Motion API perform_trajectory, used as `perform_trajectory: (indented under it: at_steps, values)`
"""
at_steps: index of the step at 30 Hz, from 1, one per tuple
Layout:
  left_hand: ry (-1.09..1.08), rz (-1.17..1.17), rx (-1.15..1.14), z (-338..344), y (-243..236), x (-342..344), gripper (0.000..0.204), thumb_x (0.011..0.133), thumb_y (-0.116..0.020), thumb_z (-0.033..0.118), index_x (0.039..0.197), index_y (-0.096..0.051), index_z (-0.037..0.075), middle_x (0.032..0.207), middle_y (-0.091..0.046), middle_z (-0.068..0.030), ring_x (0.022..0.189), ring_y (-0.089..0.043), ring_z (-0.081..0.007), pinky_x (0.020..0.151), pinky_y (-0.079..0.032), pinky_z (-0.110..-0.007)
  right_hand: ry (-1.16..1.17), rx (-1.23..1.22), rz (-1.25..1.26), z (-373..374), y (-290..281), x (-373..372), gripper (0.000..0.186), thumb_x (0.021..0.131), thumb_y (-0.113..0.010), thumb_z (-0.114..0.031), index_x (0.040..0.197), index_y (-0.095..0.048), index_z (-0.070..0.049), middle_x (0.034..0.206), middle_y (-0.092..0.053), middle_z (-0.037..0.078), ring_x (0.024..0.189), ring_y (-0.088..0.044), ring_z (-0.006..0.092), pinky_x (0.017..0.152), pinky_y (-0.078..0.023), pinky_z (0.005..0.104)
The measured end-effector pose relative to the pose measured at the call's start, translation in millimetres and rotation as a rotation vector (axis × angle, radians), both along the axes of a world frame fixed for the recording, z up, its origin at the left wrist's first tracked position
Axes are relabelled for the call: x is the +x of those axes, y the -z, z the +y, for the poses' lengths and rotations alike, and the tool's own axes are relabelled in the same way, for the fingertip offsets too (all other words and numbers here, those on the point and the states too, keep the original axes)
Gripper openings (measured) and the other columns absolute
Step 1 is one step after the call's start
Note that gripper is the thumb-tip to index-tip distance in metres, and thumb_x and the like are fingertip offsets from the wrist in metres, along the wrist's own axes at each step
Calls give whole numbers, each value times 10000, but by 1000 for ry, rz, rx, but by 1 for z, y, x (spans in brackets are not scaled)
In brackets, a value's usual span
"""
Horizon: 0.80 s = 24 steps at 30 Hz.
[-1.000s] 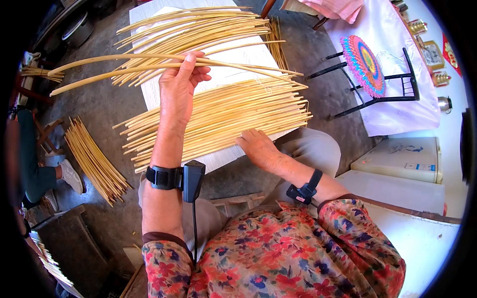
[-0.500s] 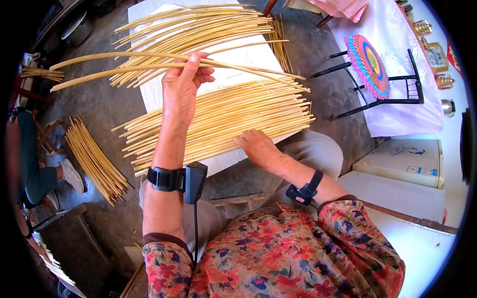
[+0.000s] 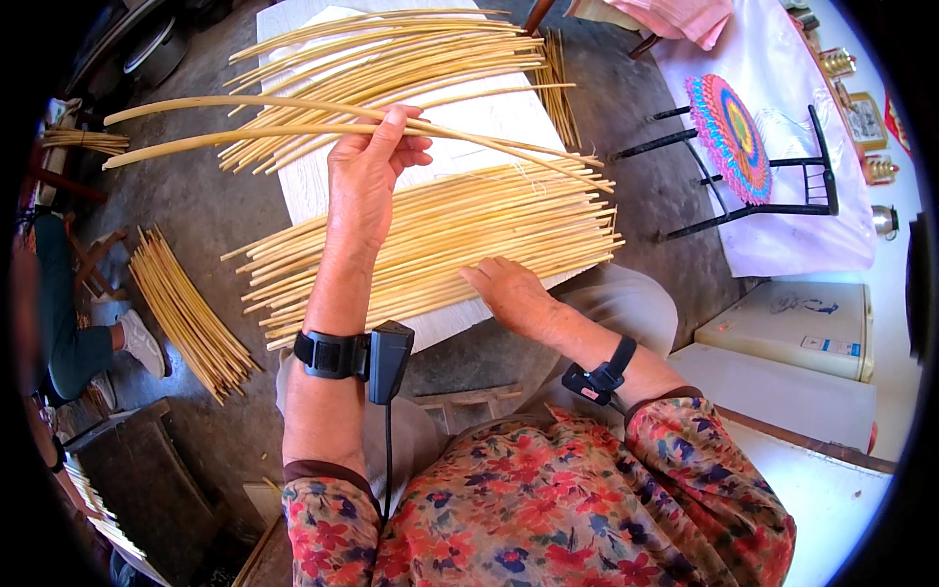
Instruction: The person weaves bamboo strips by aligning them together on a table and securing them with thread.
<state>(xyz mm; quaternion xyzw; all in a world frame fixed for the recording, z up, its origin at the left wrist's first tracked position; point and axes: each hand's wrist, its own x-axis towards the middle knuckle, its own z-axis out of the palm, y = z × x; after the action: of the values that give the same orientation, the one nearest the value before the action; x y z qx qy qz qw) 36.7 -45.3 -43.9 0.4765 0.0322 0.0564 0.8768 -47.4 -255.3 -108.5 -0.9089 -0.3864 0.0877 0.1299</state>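
Observation:
My left hand (image 3: 377, 166) is closed, with thumb and fingers pinching two long pale peeled sticks (image 3: 215, 100). They cross near the hand, and their thicker ends spread apart to the left. Below them, a broad layer of similar straight sticks (image 3: 430, 230) lies side by side on a white board (image 3: 465, 119). My right hand (image 3: 511, 293) lies on the near edge of that layer, fingers extended over the sticks and gripping none of them. A second pile of slightly curved sticks (image 3: 391, 61) covers the far part of the board.
On the floor at left lies a bundle of sticks (image 3: 191, 313), beside another person's shoe (image 3: 143, 344). More sticks (image 3: 556, 93) stand past the board's right edge. A black metal chair (image 3: 782, 205) with a colourful round seat pad is at right, near white boxes (image 3: 792, 318).
Almost nothing differs. The view has shifted slightly; my left hand still pinches the two sticks and my right hand stays on the near layer.

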Motion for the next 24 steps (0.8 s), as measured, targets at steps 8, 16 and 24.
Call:
perform_trajectory:
  at_steps: [8,16,24]
  values:
    - [-5,11,-1,0,0,1,251,891,-543,224,979,-604,-3,869,-615,-80,732,-587,-132,650,-505,-269,21,5,44,2,-1,3,329,734,-503,-25,1063,-523,-32,892,-503,145,846,-536,304,721,-460,391]
    - [-8,22,1,0,-1,1,255,892,-541,224,978,-602,-9,870,-616,-85,733,-588,-130,649,-504,-262,78,9,108,4,2,8,369,796,-484,-26,1162,-476,-69,894,-493,153,809,-548,323,666,-465,402]
    - [-17,25,-4,1,-1,2,247,896,-534,213,976,-603,-10,873,-619,-91,734,-590,-133,649,-505,-268,56,11,121,5,3,11,380,796,-471,-15,1171,-472,-80,897,-493,151,822,-551,319,673,-466,397]
